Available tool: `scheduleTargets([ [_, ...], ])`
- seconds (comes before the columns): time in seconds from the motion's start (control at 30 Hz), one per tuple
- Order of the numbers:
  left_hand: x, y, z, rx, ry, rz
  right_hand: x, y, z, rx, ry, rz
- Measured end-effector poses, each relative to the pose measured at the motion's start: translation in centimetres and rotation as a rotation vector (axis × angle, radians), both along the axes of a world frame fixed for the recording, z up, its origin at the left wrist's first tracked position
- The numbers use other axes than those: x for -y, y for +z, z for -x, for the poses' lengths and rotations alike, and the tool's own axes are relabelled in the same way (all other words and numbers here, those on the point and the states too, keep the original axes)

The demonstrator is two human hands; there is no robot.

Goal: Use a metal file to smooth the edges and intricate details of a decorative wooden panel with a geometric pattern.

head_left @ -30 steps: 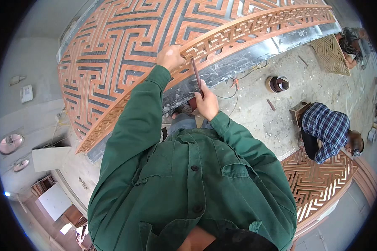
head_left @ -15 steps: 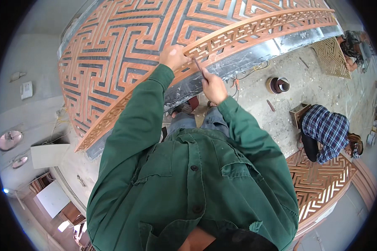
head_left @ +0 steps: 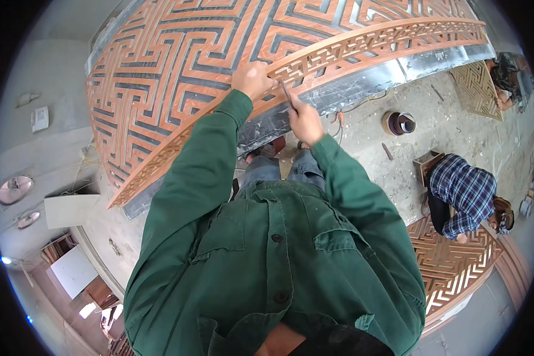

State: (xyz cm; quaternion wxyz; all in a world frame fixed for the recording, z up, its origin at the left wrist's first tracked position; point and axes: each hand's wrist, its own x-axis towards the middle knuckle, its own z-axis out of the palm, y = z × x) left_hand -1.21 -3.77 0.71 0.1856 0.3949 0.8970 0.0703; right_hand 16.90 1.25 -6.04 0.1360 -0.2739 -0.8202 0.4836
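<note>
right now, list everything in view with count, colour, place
large lattice panel: 1, reddish brown, top
narrow lattice strip: 1, light brown, along panel's near edge
thin tool: 1, dark, in right hand
worktop: 1, dark grey, under large panel
smaller lattice panels: 2, brown lower right, tan upper right
round container: 1, brown and tan, on grey floor
dark slivers: 2, brown, near container
cabling: count unclear, partly orange, beside worktop
other people: 2, one in blue plaid, right
wooden box: 1, brown, beside plaid shirt
round objects: 2, pinkish, far left
board: 1, white, lower left
rim items: blurred, uncounted
jacket: 1, green, centre
legs: 2, grey trousers, below worktop
left hand: 1, green cuff, on narrow strip
right hand: 1, green cuff, holding thin tool
</note>
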Motion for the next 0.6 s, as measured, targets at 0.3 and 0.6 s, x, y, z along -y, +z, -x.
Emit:
scheduleTargets([
  [0.3,0.1,-0.3,0.8,0.051,0.020,-0.008,-0.2,0.5,-0.6,-0.026,0.017,-0.042],
  [0.6,-0.2,-1.2,0.6,-0.051,-0.022,-0.030,-1.4,-1.3,2.9,-0.058,-0.139,0.054],
])
